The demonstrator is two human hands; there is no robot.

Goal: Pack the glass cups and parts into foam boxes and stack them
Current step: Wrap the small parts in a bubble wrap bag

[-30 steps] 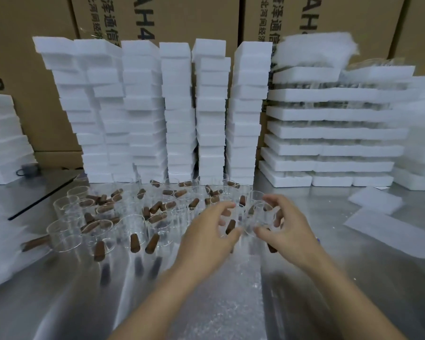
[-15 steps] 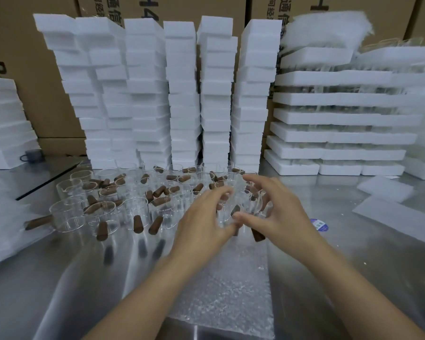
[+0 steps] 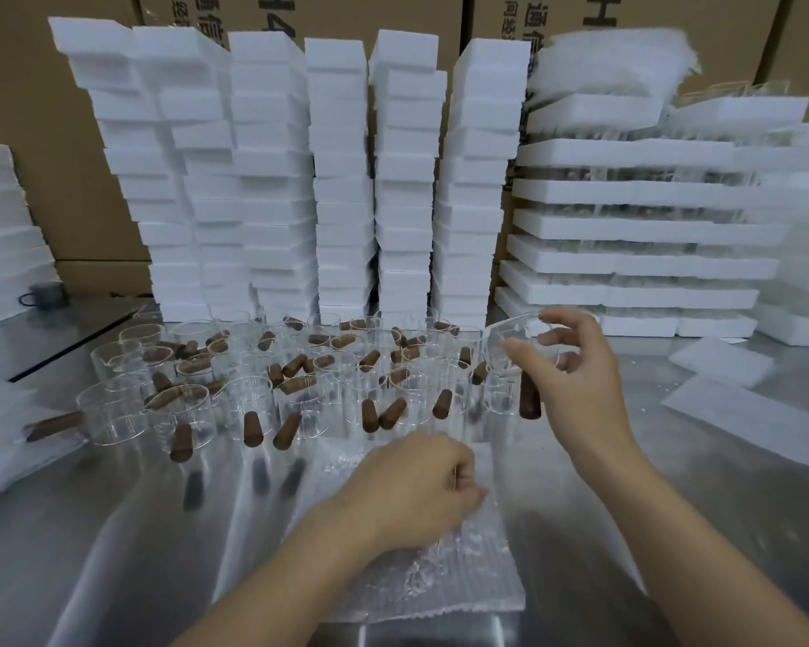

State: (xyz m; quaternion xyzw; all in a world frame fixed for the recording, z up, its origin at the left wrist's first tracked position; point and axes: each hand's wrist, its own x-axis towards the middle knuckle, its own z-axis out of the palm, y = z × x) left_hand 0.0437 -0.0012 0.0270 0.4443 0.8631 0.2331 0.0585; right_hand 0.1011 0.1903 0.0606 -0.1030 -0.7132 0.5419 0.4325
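Note:
Several clear glass cups (image 3: 248,403) with brown wooden handles stand crowded on the steel table (image 3: 90,530). My right hand (image 3: 575,380) grips one glass cup (image 3: 517,340) lifted above the group's right end, its brown handle (image 3: 529,399) hanging down. My left hand (image 3: 421,488) is curled low over a sheet of bubble wrap (image 3: 440,576) at the near middle, fingers pinching its far edge. Tall stacks of white foam boxes (image 3: 342,179) stand behind the cups.
Wide flat foam trays (image 3: 636,254) are stacked at back right. Loose foam sheets (image 3: 743,413) lie on the table at right. More foam (image 3: 1,245) sits at the left, with a small dark mug (image 3: 43,294) beside it. Cardboard cartons (image 3: 393,11) form the back wall.
My right hand has lifted a cup up and right out of the group. My left hand has left the cups and dropped back onto the bubble wrap.

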